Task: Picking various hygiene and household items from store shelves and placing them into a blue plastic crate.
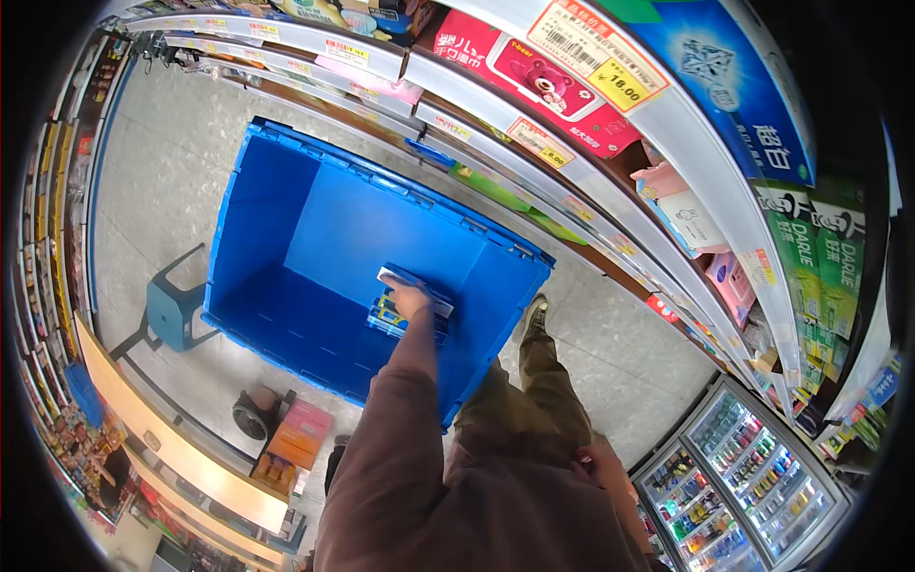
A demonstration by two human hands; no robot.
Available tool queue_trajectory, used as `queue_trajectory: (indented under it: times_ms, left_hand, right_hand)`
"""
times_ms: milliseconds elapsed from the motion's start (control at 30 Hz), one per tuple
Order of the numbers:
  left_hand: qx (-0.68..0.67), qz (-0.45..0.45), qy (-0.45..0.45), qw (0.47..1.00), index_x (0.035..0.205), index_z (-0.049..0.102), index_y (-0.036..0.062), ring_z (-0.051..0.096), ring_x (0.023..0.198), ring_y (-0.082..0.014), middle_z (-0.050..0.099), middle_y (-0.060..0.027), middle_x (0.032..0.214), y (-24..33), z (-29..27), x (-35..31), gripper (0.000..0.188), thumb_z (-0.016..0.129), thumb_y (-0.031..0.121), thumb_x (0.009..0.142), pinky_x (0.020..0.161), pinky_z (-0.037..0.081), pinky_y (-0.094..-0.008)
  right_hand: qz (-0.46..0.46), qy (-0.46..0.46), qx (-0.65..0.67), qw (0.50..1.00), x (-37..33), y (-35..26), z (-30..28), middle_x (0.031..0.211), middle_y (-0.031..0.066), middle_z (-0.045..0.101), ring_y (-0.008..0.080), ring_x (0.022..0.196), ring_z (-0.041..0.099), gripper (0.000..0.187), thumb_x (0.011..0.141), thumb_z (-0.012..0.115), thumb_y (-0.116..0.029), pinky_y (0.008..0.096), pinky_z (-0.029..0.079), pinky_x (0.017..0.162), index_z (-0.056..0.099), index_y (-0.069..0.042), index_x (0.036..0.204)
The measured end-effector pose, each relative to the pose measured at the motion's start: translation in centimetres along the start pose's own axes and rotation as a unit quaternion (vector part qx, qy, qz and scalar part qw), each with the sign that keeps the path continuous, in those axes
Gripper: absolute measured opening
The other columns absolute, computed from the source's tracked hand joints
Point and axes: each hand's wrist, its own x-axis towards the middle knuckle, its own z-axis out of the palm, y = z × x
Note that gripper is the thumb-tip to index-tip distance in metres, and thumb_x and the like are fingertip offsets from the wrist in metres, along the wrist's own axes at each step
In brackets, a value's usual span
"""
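A large blue plastic crate (315, 238) stands open on the floor in front of me. My left hand (412, 299) reaches down into its right part, with the fingers closed on a small blue-and-white box (389, 275). Other blue boxes (389, 319) with yellow and white marks lie beneath and beside that hand on the crate's bottom; the hand hides part of them. My right hand (593, 463) hangs low beside my right thigh, away from the crate. Its fingers are small and partly hidden, so their grip does not show.
Store shelves (610, 191) with packaged goods and price tags run along the far and right sides. A teal stool (174, 310) stands left of the crate. Nearer are an orange-red carton (299, 434) and a wooden counter (191, 443). A glass-door drinks fridge (743, 467) stands at lower right.
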Motion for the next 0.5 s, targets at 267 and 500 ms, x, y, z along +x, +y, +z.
queue_trajectory:
  times_ms: [267,500]
  left_hand:
    - [0.018,0.003,-0.056,0.998,0.155,0.002,0.0002,0.063,0.109,-0.0425,0.056,-0.0271,0.128,0.1,-0.4,1.1,0.096,0.066,0.027,0.089,0.091,0.053,-0.0464]
    - [0.436,0.433,-0.009,0.789,0.134,0.057,0.0126,0.042,0.134,-0.0278,0.054,-0.0066,0.132,-2.0,-1.2,-1.0,0.039,0.045,0.022,0.098,0.118,0.014,-0.0629]
  right_hand:
    - [0.012,-0.009,-0.003,1.0,0.4,-1.6,-0.3,0.09,0.0083,0.07,0.0253,0.084,0.069,0.029,0.077,0.078,-0.023,0.0374,0.055,0.074,0.068,-0.01,0.101]
    - [0.01,-0.014,0.002,1.0,0.8,-2.0,-0.5,0.088,0.01,0.072,0.0238,0.084,0.072,0.027,0.078,0.079,-0.022,0.0357,0.057,0.076,0.07,-0.008,0.1]
